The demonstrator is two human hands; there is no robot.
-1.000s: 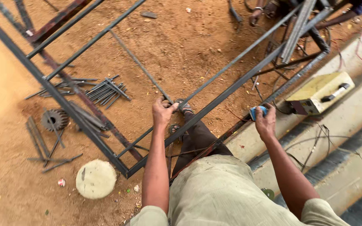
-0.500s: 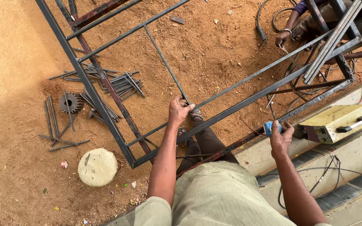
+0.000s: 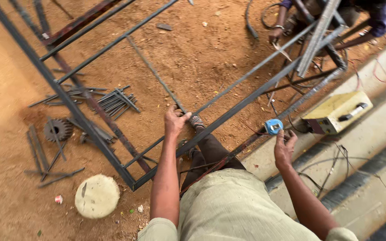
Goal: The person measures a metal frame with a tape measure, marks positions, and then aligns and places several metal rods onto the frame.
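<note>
Fingers of the left hand [image 3: 175,120] curl shut around a thin steel bar [image 3: 155,73] where it meets the welded metal frame [image 3: 246,96], apparently steadying that joint on the red dirt. The right hand [image 3: 284,149], fingers loosely bent, pinches a small blue tape measure [image 3: 273,126] just beside the frame's rail, seemingly placed to gauge it. Cut rods [image 3: 112,100] and a gear [image 3: 58,129] lie well apart to the left; a yellow welding machine [image 3: 338,111] sits on the concrete kerb.

Thin grey steel rod [image 3: 157,76] lies flat across frame, slanting toward eleven o'clock; small blue tape measure [image 3: 273,126] at three o'clock.
</note>
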